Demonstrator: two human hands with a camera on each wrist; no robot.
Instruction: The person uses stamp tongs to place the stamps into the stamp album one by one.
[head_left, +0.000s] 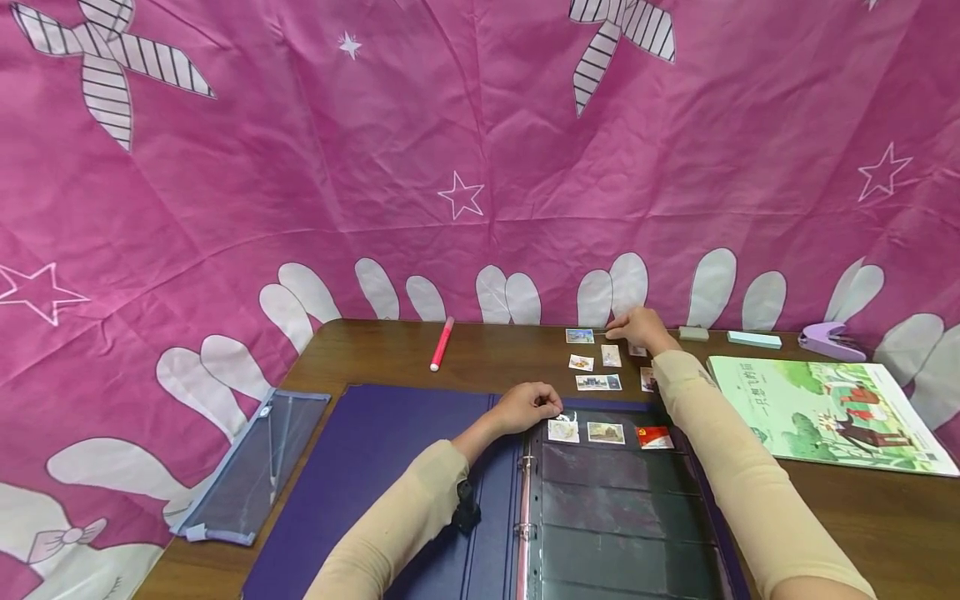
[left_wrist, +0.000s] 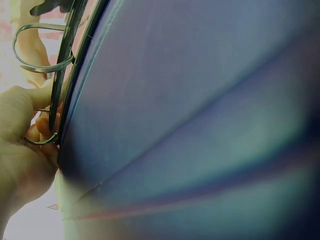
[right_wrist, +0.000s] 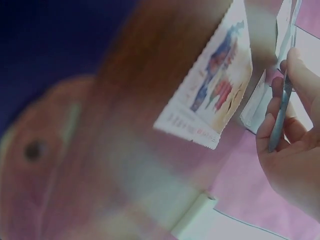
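A ring-bound stamp album (head_left: 420, 475) lies spread out, a clear-pocket page (head_left: 622, 508) on its right side. My left hand (head_left: 531, 407) pinches the page's top left edge, just above a pale stamp (head_left: 563, 431). Beside it in the top row sit a building stamp (head_left: 606, 432) and a red stamp (head_left: 655, 437). Beyond the album, my right hand (head_left: 641, 327) grips metal tweezers (right_wrist: 281, 112), their tips close to a blue stamp (head_left: 580, 336). Several loose stamps lie below that hand, including a colourful one (right_wrist: 215, 80) large in the right wrist view.
A red marker (head_left: 442, 343) lies at the back of the table, a mesh zip pouch (head_left: 255, 467) at the left. To the right are a green picture book (head_left: 832, 412), a purple hole punch (head_left: 832, 342), a pale blue block (head_left: 753, 339) and a grey-green block (head_left: 693, 333).
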